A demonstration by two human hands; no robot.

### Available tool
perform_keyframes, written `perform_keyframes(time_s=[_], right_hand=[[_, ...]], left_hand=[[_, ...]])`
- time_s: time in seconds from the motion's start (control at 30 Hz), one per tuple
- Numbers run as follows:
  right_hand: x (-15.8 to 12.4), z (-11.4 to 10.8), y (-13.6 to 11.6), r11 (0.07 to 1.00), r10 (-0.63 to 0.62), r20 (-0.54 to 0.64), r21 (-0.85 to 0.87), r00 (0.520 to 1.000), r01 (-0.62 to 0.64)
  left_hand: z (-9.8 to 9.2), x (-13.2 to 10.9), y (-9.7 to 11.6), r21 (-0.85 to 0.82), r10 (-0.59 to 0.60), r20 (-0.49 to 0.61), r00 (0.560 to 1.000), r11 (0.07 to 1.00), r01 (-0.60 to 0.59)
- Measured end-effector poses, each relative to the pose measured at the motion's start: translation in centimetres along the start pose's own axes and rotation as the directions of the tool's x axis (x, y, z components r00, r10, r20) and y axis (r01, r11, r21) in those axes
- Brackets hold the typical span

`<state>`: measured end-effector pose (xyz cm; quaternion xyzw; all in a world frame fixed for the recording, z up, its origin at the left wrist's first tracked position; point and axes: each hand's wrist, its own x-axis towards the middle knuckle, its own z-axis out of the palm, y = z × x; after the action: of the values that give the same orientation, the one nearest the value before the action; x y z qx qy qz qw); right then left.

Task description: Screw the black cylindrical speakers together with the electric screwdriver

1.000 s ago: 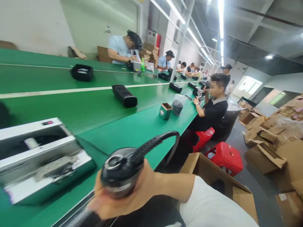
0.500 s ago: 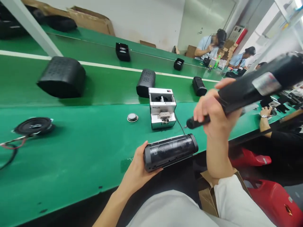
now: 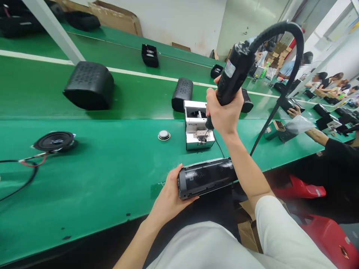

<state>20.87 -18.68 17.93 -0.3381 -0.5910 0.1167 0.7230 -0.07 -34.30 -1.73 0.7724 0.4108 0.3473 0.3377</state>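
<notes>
My left hand (image 3: 168,196) grips the near end of a black cylindrical speaker (image 3: 207,177) lying at the front edge of the green bench (image 3: 112,175). In my right hand (image 3: 223,112) is a black electric screwdriver (image 3: 234,73), held upright with its tip down at the small silver screw feeder box (image 3: 198,125). The screwdriver's black cable (image 3: 291,56) arcs over to the right and drops to the bench.
A loose speaker driver (image 3: 54,141) with red and black wires lies at left. A small round metal part (image 3: 164,135) sits by the feeder. Black speaker housings (image 3: 89,85) ride the belt behind. Other people work further right; red stools (image 3: 328,231) and a cardboard box (image 3: 248,228) stand below.
The view has swung from down the line to my own spot. My right hand has turned the screwdriver from level to upright and brought its tip down to the feeder box.
</notes>
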Motion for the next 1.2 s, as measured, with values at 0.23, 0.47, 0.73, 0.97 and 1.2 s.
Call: perform_keyframes(time_s=[0.23, 0.47, 0.73, 0.97, 1.2], right_hand=[[-0.7, -2.8, -3.9, 1.0, 0.016, 0.01, -0.005, 1.0, -0.016], [-3.1, -11.0, -14.6, 0.997, 0.05, -0.106, -0.047, 0.993, -0.055], [-5.9, -13.4, -15.9, 0.996, -0.057, -0.117, -0.071, 0.991, 0.049], [-7.8, -12.9, -14.6, 0.999, 0.028, -0.111, -0.036, 0.993, -0.032], [-10.9, -13.9, -12.7, 0.984, 0.175, -0.03, -0.032, 0.984, -0.176]], left_hand=[[-0.2, 0.0, -0.1, 0.061, 0.001, -0.008, 1.0, 0.998, -0.001], [-0.3, -0.2, -0.8, 0.045, 0.046, -0.051, 0.998, 0.998, -0.044], [-0.7, -0.4, -0.3, 0.044, 0.027, -0.045, 0.999, 0.999, -0.025], [-0.5, -0.4, -0.6, 0.023, 0.041, -0.042, 0.998, 0.999, -0.04], [0.2, -0.4, -1.7, 0.023, 0.071, -0.1, 0.992, 0.997, -0.069]])
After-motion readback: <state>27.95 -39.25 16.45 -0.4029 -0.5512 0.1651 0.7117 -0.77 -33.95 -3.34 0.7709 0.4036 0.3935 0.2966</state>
